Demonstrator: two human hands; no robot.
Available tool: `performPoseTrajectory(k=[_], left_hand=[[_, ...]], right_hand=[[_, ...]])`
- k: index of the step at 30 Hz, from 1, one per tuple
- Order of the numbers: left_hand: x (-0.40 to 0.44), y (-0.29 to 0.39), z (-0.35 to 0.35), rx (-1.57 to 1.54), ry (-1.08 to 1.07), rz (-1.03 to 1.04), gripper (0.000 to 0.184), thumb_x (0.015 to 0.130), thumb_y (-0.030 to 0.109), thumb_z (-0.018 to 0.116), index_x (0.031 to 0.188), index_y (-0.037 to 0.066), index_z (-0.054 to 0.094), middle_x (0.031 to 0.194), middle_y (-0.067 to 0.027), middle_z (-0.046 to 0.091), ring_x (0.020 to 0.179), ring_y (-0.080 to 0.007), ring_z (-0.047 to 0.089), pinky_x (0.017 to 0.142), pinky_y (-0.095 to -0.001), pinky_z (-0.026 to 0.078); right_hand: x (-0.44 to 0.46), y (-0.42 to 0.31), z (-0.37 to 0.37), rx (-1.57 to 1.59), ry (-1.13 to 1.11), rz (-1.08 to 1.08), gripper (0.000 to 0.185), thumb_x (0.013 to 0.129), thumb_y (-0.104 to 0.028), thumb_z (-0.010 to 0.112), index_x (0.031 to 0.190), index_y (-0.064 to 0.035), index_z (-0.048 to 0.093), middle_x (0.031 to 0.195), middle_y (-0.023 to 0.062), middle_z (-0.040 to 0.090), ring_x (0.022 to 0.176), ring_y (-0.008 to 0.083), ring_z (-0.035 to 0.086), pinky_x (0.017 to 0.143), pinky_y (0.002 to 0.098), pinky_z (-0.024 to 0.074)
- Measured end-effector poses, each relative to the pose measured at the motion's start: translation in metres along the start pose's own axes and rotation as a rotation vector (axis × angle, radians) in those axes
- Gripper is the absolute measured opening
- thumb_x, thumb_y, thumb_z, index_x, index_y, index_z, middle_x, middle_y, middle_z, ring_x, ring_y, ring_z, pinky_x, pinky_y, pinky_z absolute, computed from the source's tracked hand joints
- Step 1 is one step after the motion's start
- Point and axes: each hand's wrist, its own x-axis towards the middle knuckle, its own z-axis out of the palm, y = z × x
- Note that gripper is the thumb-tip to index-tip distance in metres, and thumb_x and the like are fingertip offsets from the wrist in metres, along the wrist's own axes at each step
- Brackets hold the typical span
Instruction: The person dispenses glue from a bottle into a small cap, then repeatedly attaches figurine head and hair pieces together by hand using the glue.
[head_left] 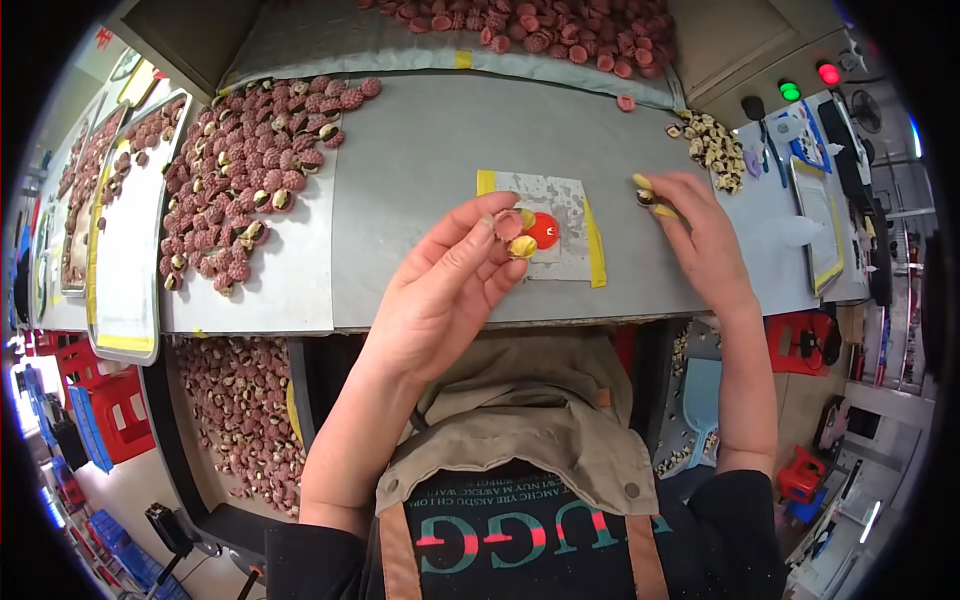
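My left hand (440, 265) is raised over the middle of the grey worktop, its fingers closed on a reddish scaly shell piece (508, 224). Yellowish pieces (523, 246) show at the same fingertips. Just behind them, a red disc (543, 232) lies on a pale square plate (572, 225) held down with yellow tape. To the right, my right hand (707, 235) pinches a small dark and cream piece (646, 197) between thumb and fingers, with yellow covers on the fingertips. A pile of cream and dark pieces (712, 150) lies beyond it.
Reddish scaly fruits (245, 175) are heaped at the left. More reddish shells (560, 30) fill a raised area at the back. A tray (125, 345) stands far left, and an open drawer of fruits (240, 400) sits below. A blue dustpan (702, 392) is at lower right.
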Motion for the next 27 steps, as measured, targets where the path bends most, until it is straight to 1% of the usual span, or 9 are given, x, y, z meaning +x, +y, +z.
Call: performPoseTrajectory(k=[2,5,8,11,17,20,23,27], left_hand=[[0.000,-0.002,0.000,0.013,-0.006,0.016,0.036,0.098,0.019,0.055,0.130,0.004,0.050,0.112,-0.0005,0.060,0.102,-0.0092,0.056,0.089,-0.0255,0.046],[0.001,-0.004,-0.007,-0.033,-0.050,0.038,0.035,0.097,0.018,0.056,0.130,0.005,0.050,0.113,0.0001,0.060,0.102,-0.0085,0.056,0.089,-0.0253,0.046],[0.001,-0.004,-0.007,-0.076,-0.045,0.027,0.038,0.097,0.010,0.052,0.134,0.003,0.045,0.115,-0.0047,0.061,0.099,-0.0113,0.059,0.087,-0.0262,0.050],[0.001,-0.004,-0.002,-0.071,-0.009,0.055,0.037,0.097,0.010,0.052,0.134,0.003,0.046,0.115,-0.0048,0.060,0.098,-0.0106,0.059,0.086,-0.0260,0.050],[0.001,-0.007,-0.006,-0.094,-0.062,0.099,0.036,0.098,0.010,0.052,0.133,0.003,0.047,0.112,-0.0034,0.060,0.097,-0.0097,0.058,0.086,-0.0256,0.050],[0.002,-0.006,-0.004,-0.027,-0.030,0.097,0.035,0.097,0.018,0.057,0.129,0.006,0.051,0.112,-0.0004,0.059,0.100,-0.0065,0.055,0.087,-0.0232,0.046],[0.000,-0.006,-0.001,-0.014,0.004,0.104,0.034,0.097,0.018,0.057,0.128,0.006,0.052,0.112,-0.0002,0.058,0.099,-0.0066,0.055,0.087,-0.0233,0.046],[0.000,-0.007,-0.005,-0.055,-0.019,0.105,0.036,0.098,0.013,0.052,0.133,0.003,0.047,0.111,-0.0016,0.060,0.098,-0.0091,0.058,0.086,-0.0245,0.049]], right_hand=[[-0.001,-0.004,0.002,0.100,0.046,0.059,0.025,0.087,-0.004,0.058,0.112,-0.0001,0.056,0.103,0.0122,0.060,0.095,0.0269,0.060,0.084,0.0353,0.0474],[-0.003,-0.008,0.000,0.085,0.059,0.142,0.026,0.086,-0.006,0.060,0.111,0.0006,0.056,0.103,0.0124,0.060,0.094,0.0260,0.061,0.084,0.0356,0.0476],[-0.003,-0.012,0.007,0.032,0.074,0.139,0.027,0.085,-0.007,0.063,0.110,0.0007,0.056,0.101,0.0133,0.059,0.091,0.0265,0.061,0.081,0.0349,0.0482],[-0.001,-0.009,0.016,-0.118,0.102,0.049,0.025,0.084,-0.005,0.063,0.107,0.0007,0.057,0.098,0.0134,0.059,0.087,0.0269,0.060,0.077,0.0341,0.0485],[-0.003,-0.010,0.014,0.038,0.111,0.044,0.022,0.085,-0.005,0.063,0.107,0.0005,0.061,0.099,0.0116,0.059,0.086,0.0258,0.060,0.075,0.0321,0.0480],[-0.003,-0.010,0.014,-0.022,0.115,0.067,0.022,0.086,-0.006,0.062,0.107,-0.0003,0.063,0.097,0.0104,0.060,0.086,0.0249,0.061,0.075,0.0316,0.0477],[-0.002,-0.019,0.012,-0.021,0.084,0.104,0.021,0.086,-0.006,0.062,0.107,-0.0013,0.064,0.096,0.0105,0.061,0.085,0.0252,0.061,0.075,0.0319,0.0478],[0.000,-0.024,0.013,-0.071,0.084,0.087,0.022,0.087,-0.006,0.062,0.108,-0.0021,0.064,0.097,0.0109,0.061,0.086,0.0261,0.062,0.075,0.0323,0.0480]])
